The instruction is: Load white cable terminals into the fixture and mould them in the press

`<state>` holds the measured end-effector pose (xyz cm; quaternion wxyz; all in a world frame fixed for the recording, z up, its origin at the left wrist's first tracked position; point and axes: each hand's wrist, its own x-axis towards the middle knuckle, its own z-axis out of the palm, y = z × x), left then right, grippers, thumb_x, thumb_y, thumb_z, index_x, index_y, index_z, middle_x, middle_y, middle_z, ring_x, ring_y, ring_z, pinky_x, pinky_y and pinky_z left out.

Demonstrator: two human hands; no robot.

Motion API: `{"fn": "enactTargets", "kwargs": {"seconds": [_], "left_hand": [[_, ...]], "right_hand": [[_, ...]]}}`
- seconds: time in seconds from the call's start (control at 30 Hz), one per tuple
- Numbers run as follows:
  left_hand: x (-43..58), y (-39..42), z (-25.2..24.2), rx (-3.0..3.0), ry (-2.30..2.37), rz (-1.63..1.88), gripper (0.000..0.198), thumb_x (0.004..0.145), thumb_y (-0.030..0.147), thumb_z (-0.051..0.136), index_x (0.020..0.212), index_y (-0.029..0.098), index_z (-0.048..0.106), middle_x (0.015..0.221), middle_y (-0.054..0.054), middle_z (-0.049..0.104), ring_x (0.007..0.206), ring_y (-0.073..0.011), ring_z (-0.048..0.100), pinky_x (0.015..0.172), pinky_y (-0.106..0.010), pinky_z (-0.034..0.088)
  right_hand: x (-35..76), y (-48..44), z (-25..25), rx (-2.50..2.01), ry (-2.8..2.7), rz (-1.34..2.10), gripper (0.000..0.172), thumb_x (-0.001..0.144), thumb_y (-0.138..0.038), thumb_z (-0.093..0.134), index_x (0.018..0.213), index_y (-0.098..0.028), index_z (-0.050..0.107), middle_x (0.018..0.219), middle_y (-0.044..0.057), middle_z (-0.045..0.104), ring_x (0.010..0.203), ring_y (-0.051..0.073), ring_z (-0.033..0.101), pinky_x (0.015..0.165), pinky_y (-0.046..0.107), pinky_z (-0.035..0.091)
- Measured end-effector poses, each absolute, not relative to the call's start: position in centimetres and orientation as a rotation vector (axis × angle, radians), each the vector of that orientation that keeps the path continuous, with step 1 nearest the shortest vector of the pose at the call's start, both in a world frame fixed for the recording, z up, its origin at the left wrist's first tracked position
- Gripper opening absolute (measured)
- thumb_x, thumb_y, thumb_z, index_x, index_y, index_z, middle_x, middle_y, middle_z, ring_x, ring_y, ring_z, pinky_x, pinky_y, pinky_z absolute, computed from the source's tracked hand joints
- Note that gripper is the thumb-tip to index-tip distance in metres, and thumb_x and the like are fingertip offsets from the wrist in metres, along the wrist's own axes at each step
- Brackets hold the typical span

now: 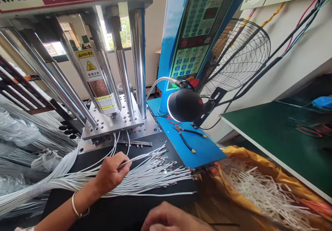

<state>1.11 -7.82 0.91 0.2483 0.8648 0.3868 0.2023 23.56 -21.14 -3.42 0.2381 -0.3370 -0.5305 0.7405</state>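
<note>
My left hand (111,174), with a silver bangle on the wrist, pinches one thin white wire (145,155) and rests on a fanned bundle of white wires (145,179) with metal terminals at their ends. The bundle lies on the black machine bed (124,206). My right hand (168,219) sits at the bottom edge, fingers curled, close to a thin dark strip (223,224); whether it holds that strip I cannot tell. A narrow metal mould bar (136,143) lies just beyond the wires, under the press plate (111,122).
Steel columns (137,58) rise from the press. A blue control panel (197,34), black lamp (185,104) and pliers (186,137) stand right. A yellow bag of white scraps (259,186), green table (280,137), wire fan guard (233,54) and bagged wire bundles (23,137) surround the bed.
</note>
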Motion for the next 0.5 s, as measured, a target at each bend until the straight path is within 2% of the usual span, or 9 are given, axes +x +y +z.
{"fn": "enactTargets", "kwargs": {"seconds": [0.07,0.17,0.27,0.33,0.4,0.43,0.5], "left_hand": [[0.6,-9.9,1.2,2.247,1.076,0.476,0.023,0.094,0.035,0.050,0.078,0.020,0.060,0.067,0.001,0.056,0.058,-0.0120,0.047,0.058,-0.025,0.034],[-0.2,-13.0,0.9,1.998,1.151,0.361,0.028,0.093,0.040,0.051,0.075,0.020,0.056,0.065,0.002,0.053,0.059,-0.0122,0.043,0.057,-0.024,0.033],[-0.8,-14.6,-0.3,1.594,1.194,0.222,0.028,0.092,0.044,0.049,0.083,0.019,0.057,0.063,0.003,0.052,0.057,-0.0119,0.041,0.055,-0.023,0.031],[-1.4,-14.5,-1.0,1.307,1.154,0.126,0.033,0.085,0.051,0.055,0.091,0.019,0.060,0.056,0.006,0.045,0.049,-0.0104,0.034,0.048,-0.023,0.026],[-1.9,-14.0,-1.2,1.101,1.106,0.132,0.041,0.080,0.056,0.059,0.094,0.017,0.063,0.056,0.007,0.040,0.046,-0.0090,0.030,0.045,-0.021,0.023],[-2.0,-13.7,-1.1,1.036,1.091,0.174,0.041,0.080,0.056,0.060,0.092,0.017,0.064,0.058,0.006,0.041,0.048,-0.0085,0.032,0.046,-0.021,0.024],[-2.1,-13.1,-0.8,0.969,1.098,0.311,0.039,0.083,0.055,0.060,0.083,0.016,0.063,0.062,0.004,0.046,0.051,-0.0078,0.037,0.048,-0.019,0.027]], "right_hand": [[23.0,-19.5,-2.0,-0.808,-0.962,2.009,0.044,0.086,-0.055,0.058,0.112,-0.022,0.069,0.106,0.007,0.066,0.075,0.014,0.063,0.060,0.023,0.051],[21.5,-17.2,-1.4,-0.717,-0.509,1.843,0.040,0.085,-0.052,0.064,0.108,-0.019,0.066,0.097,0.004,0.060,0.062,0.006,0.050,0.046,0.014,0.038],[19.9,-15.8,-1.5,-0.764,-0.569,1.767,0.034,0.088,-0.051,0.061,0.093,-0.017,0.064,0.079,-0.001,0.055,0.049,0.003,0.037,0.041,0.014,0.028],[19.1,-15.8,-1.4,-0.845,-0.789,1.637,0.035,0.092,-0.051,0.055,0.089,-0.017,0.063,0.069,-0.002,0.053,0.046,0.005,0.037,0.042,0.017,0.030],[18.7,-16.4,-1.1,-0.926,-1.013,1.389,0.034,0.095,-0.049,0.050,0.094,-0.019,0.065,0.077,0.002,0.058,0.055,0.009,0.049,0.048,0.020,0.039],[18.6,-16.7,-0.9,-0.959,-1.102,1.245,0.032,0.096,-0.047,0.050,0.096,-0.020,0.067,0.089,0.006,0.061,0.067,0.012,0.056,0.054,0.023,0.045],[18.9,-17.6,-0.3,-0.981,-1.187,1.042,0.032,0.096,-0.046,0.050,0.094,-0.020,0.070,0.105,0.010,0.060,0.087,0.017,0.060,0.067,0.027,0.051]]}}
